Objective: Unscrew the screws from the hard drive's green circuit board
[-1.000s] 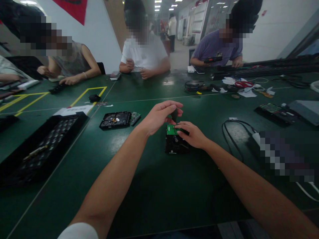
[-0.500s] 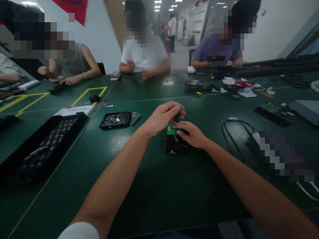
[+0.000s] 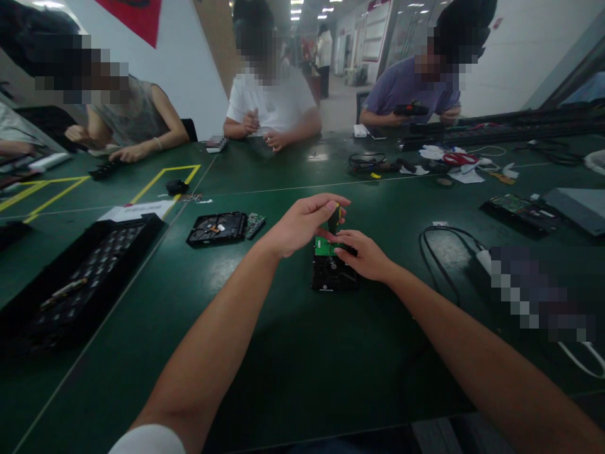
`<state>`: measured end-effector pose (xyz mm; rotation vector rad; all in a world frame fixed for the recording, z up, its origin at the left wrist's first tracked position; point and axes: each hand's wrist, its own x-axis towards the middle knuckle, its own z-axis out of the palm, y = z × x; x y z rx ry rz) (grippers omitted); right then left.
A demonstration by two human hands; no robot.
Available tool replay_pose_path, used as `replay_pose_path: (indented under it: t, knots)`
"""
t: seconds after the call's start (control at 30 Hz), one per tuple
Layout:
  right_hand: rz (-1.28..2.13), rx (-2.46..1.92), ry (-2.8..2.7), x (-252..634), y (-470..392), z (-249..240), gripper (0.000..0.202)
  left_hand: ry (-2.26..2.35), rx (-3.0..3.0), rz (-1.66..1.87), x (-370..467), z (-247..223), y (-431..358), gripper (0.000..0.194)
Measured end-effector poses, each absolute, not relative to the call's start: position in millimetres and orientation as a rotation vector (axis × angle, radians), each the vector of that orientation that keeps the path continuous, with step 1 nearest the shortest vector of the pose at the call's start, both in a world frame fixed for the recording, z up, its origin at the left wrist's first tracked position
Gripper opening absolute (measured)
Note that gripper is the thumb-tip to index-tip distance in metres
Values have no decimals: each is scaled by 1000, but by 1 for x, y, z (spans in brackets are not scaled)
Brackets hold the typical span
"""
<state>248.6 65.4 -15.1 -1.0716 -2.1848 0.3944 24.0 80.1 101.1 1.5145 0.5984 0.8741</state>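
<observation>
A black hard drive (image 3: 333, 277) with a green circuit board (image 3: 322, 246) lies on the table in front of me. My left hand (image 3: 305, 224) is closed around the handle of a screwdriver (image 3: 334, 219), dark with some yellow, held upright over the board. The screwdriver's tip is hidden by fingers. My right hand (image 3: 363, 253) grips the drive at its right side, with its fingertips over the board close to the screwdriver. Something dark shows between its thumb and index finger; I cannot make out whether it is part of the drive.
To the left lie another hard drive (image 3: 216, 228), a loose circuit board (image 3: 255, 224) and a long black tray (image 3: 89, 271). At the right are a black cable (image 3: 437, 268), another drive (image 3: 520, 213) and a grey box (image 3: 579, 209). Several people sit across the green table (image 3: 293, 366).
The screwdriver handle has turned slightly in my left hand, and its yellow part now shows. My right hand stays on the drive. The view has shifted slightly.
</observation>
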Motion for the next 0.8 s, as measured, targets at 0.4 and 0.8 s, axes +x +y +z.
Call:
replay_pose_path:
  t: [0.4,0.8]
  knots:
    - [426,-1060,-2198,249,65,-13,32,579,1495,853,22,102,81,34]
    - [439,-1072,-2201,249,65,-13,31,799,1512,1028,27,100,80,24]
